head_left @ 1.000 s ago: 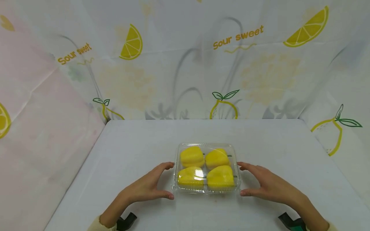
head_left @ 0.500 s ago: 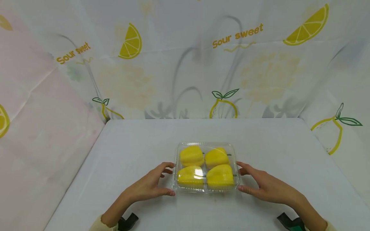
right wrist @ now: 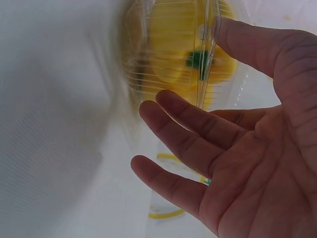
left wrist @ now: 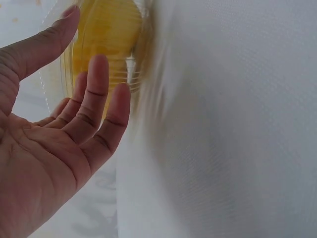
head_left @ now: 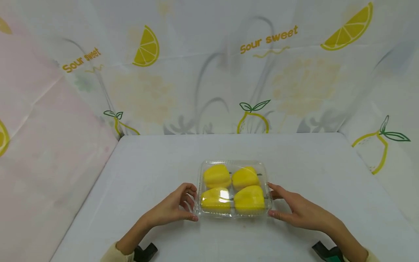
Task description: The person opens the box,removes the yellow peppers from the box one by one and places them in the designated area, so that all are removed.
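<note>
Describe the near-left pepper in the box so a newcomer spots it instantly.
On the white table, between the left hand and the right hand, sits a clear plastic box holding four yellow peppers in two rows of two. In its near row, the near-left pepper is on the left hand's side. Unlike its neighbours, it lies under the box's brightest white glare.

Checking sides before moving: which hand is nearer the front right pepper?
Right: the right hand is at the right side of the box, beside the front right pepper; the left hand is at the left side, beyond the front left pepper.
</note>
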The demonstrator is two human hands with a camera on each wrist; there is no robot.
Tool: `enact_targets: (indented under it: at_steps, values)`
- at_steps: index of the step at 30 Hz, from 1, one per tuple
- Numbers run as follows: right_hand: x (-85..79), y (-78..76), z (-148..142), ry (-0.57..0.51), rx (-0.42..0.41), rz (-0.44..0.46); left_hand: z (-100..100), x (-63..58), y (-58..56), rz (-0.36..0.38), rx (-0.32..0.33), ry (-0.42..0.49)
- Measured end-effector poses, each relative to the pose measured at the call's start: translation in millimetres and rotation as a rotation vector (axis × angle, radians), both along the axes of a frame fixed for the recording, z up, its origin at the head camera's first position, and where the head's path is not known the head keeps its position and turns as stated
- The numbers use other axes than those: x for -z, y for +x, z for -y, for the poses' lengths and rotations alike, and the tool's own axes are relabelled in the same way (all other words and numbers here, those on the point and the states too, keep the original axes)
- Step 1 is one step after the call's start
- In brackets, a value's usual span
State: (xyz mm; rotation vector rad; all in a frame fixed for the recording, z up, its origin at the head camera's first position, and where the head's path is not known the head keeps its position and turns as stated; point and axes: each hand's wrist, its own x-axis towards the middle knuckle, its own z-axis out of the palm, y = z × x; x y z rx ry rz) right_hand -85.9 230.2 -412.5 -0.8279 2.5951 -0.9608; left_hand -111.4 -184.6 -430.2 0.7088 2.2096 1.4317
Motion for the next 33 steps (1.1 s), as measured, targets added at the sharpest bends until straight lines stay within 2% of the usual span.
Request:
enact_targets:
  at_steps: [7,17,28,33]
  values:
    - [-0.1,-0.7,0.1,-0.008,-0.004,0.012,0.5,6.4,-1.9,0.094,0.016,0.103]
    - [-1.0,-0.8,0.5,-0.012,-0.012,0.037,0.8,9.9,-1.9,0.184,0.043,0.179]
    - [2.2,-1.9,0.3,-0.046,-0.027,0.064,1.7,11.8,-2.7,0.205,0.070,0.225]
    - [2.2,-2.9,-1.5,-0.037,-0.036,0.066,1.1,14.6,-2.4,0.229,0.057,0.274]
